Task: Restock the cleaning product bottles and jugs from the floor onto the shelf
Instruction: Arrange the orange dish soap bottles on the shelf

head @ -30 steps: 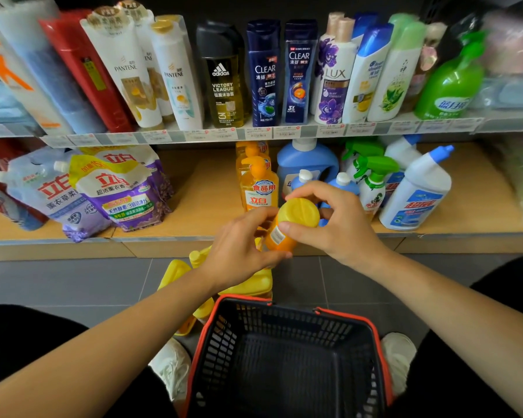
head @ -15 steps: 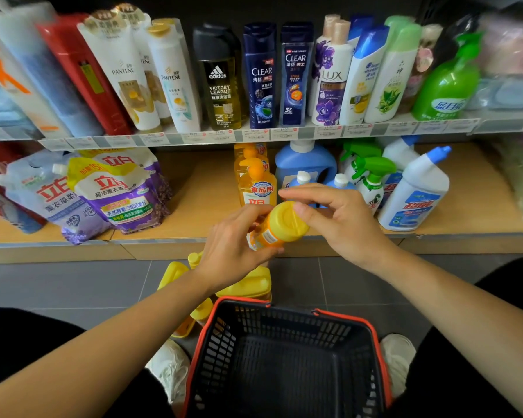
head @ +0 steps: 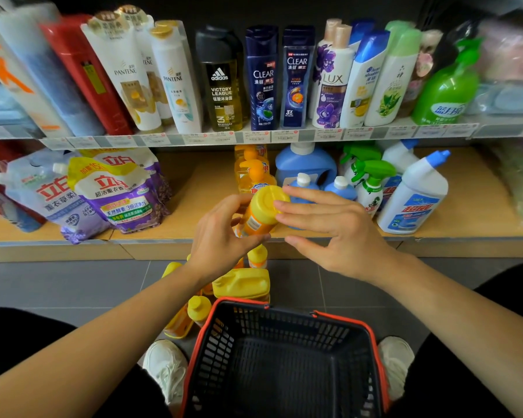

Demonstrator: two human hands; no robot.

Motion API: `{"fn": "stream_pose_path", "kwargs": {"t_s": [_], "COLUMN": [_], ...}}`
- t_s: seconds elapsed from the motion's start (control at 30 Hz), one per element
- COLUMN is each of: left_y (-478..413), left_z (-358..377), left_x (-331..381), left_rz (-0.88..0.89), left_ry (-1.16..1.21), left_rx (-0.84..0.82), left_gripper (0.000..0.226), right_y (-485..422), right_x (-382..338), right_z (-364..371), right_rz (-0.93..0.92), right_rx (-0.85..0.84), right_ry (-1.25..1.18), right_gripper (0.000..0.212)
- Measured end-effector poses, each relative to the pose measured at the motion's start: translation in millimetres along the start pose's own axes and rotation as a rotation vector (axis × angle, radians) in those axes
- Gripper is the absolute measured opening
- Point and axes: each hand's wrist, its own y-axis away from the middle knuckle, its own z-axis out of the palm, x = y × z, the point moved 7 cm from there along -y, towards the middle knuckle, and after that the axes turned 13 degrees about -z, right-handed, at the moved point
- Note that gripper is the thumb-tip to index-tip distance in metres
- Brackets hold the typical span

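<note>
An orange bottle with a yellow cap (head: 261, 211) is held in front of the lower shelf (head: 206, 188), tilted with its cap toward me. My left hand (head: 221, 236) grips its body from the left. My right hand (head: 329, 227) is spread, fingertips just touching the cap's right side, thumb apart below. On the floor under my hands lie several yellow and orange bottles and a yellow jug (head: 242, 283). Orange pump bottles (head: 252, 170) stand on the shelf behind the held bottle.
A black basket with a red rim (head: 284, 357) sits empty between my white shoes. The lower shelf holds purple refill pouches (head: 118, 194) at left, blue jugs (head: 305, 164), green spray bottles (head: 372, 182) and a white cleaner bottle (head: 414, 197) at right. Shampoo bottles fill the upper shelf.
The bottle has risen a little and tilted its cap toward me. My right hand has come off its grip on the cap and spread its fingers; my left hand keeps hold.
</note>
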Motion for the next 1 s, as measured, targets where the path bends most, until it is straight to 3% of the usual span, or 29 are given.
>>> {"fn": "stream_pose_path", "kwargs": {"t_s": [0.13, 0.3, 0.53, 0.73, 0.8, 0.9, 1.0], "left_y": [1, 5, 9, 8, 7, 6, 6], "left_z": [-1, 5, 5, -4, -11, -26, -37], "left_x": [2, 10, 4, -10, -17, -27, -34], "left_rz": [0.014, 0.068, 0.04, -0.082, -0.147, -0.214, -0.289], "left_ry": [-0.042, -0.121, -0.157, -0.035, 0.056, 0.192, 0.364], "left_rx": [0.002, -0.048, -0.112, -0.147, -0.142, -0.094, -0.067], "left_gripper": [0.062, 0.066, 0.073, 0.067, 0.06, 0.055, 0.051], "right_y": [-3, 7, 17, 17, 19, 28, 50], "right_x": [9, 32, 55, 64, 68, 71, 72], "right_z": [-11, 4, 21, 35, 45, 74, 106], "right_rz": [0.106, 0.39, 0.581, 0.669, 0.7, 0.732, 0.805], "right_rx": [0.133, 0.117, 0.276, 0.307, 0.215, -0.127, -0.472], "right_ry": [-0.029, -0.31, -0.632, -0.77, -0.718, -0.565, -0.53], "right_gripper": [0.031, 0.041, 0.018, 0.026, 0.029, 0.037, 0.067]}}
